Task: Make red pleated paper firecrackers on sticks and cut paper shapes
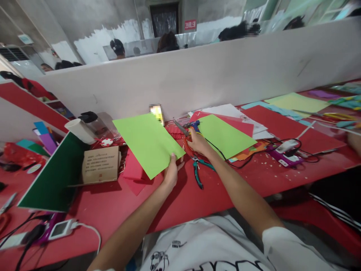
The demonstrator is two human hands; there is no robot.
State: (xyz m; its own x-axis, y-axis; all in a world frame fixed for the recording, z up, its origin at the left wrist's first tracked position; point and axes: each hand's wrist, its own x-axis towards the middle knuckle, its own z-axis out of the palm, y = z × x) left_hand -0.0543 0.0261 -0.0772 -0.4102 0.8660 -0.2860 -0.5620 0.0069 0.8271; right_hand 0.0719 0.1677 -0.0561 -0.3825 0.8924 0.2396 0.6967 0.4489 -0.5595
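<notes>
My left hand (171,171) grips a light green sheet of paper (146,141) by its lower right corner, thumb on top, and holds it tilted above the table. In my right hand (197,140) is a pair of scissors (182,127) with red-orange handles, the blades pointing away and to the left, apart from the sheet. Just below my right hand lie teal-handled pliers (198,174). A blue glue gun (194,124) rests behind my fingers, partly hidden. Another light green sheet (225,135) lies to the right of that hand.
A cardboard box (100,165) and an upright dark green board (53,177) stand at left. Red paper (134,165) lies under the held sheet. A purple power strip (284,156) with cables sits at right. A white partition (197,75) closes off the back.
</notes>
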